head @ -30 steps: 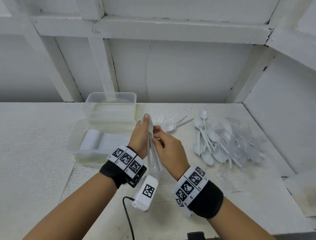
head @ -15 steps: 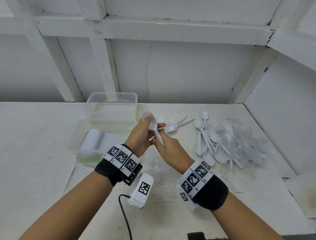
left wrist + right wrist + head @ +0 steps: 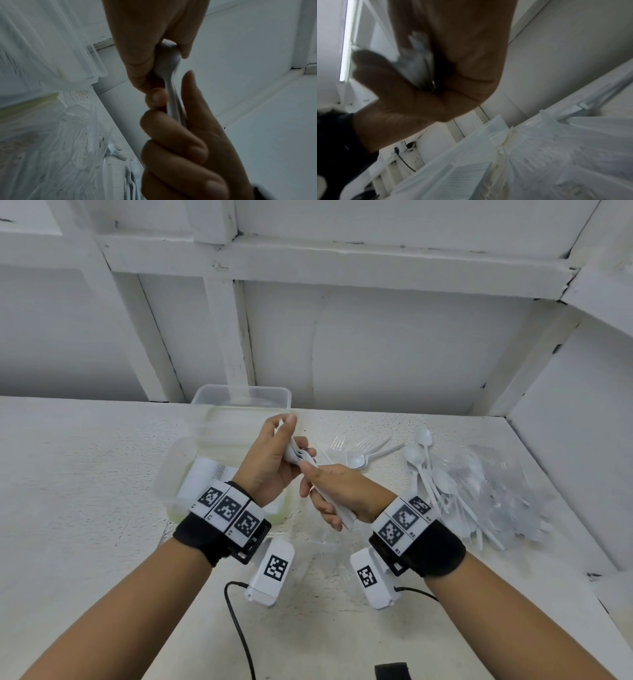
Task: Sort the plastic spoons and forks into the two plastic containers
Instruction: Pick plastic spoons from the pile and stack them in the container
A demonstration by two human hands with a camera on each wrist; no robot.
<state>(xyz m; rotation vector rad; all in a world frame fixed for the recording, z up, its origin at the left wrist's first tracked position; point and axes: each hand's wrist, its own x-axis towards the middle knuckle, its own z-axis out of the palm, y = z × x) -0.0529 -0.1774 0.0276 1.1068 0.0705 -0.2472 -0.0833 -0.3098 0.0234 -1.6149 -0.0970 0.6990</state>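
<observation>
White plastic spoons (image 3: 301,455), nested in a small stack, sit between both hands above the near container (image 3: 164,484). The left hand (image 3: 270,460) curls round the bowl ends while the right hand (image 3: 342,491) wraps the handles. To do this well, square the bowls so they nest fully before lowering them. The far container (image 3: 239,398) looks empty and would suit spoons, since the near one already holds a packed white row. Loose cutlery (image 3: 431,470) waits at right.
</observation>
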